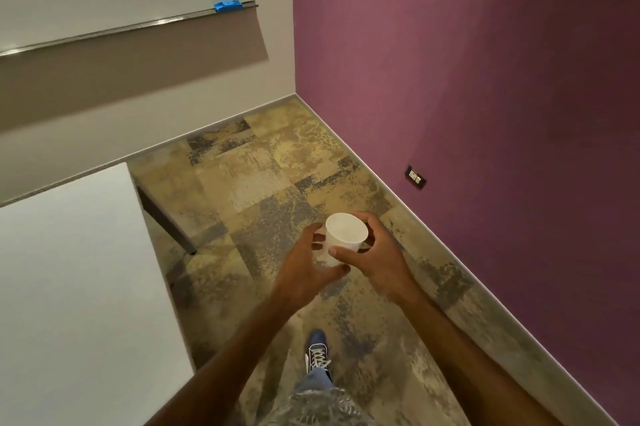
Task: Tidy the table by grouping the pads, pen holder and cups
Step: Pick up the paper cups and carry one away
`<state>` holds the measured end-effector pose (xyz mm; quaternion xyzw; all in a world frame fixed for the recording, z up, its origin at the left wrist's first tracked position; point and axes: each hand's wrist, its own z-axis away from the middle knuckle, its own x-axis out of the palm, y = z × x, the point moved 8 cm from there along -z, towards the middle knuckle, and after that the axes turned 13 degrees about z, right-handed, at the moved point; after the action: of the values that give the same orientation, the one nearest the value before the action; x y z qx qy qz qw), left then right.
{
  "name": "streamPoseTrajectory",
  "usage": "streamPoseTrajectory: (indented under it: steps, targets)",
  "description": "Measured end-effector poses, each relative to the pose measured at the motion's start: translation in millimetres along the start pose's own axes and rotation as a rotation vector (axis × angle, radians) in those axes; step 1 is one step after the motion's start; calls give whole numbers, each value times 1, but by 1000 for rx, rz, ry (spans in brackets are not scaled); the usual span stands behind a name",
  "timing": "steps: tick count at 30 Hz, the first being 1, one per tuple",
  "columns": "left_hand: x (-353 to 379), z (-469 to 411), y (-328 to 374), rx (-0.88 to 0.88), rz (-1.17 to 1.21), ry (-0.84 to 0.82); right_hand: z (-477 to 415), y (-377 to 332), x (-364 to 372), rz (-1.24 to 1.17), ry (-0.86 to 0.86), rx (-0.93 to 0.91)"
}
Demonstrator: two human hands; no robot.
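Note:
A white paper cup is held upside down in the air over the carpet, its flat base facing me. My right hand wraps around it from the right, thumb on the near side. My left hand touches the cup's left side with spread fingers. The white table lies to the left of both hands. No pads or pen holder are in sight.
A table leg slants under the table's far corner. A purple wall with a socket runs along the right. A whiteboard with a blue eraser hangs on the far wall. My blue shoe stands on the patterned carpet.

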<state>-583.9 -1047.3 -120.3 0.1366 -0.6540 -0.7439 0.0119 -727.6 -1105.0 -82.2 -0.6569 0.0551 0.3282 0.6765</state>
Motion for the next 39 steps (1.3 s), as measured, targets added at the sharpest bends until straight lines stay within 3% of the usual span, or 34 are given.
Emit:
streamPoseTrajectory:
  steps: [18, 30, 39]
  targets:
    - [-101, -211, -5, -92, -123, 225, -275, -45, 21, 26, -188, -151]
    - [-191, -375, 23, -136, -287, 600, -499, -123, 53, 83, -396, -357]
    - [-297, -430, 22, -214, -309, 824, -610, -198, 146, 66, -527, -501]
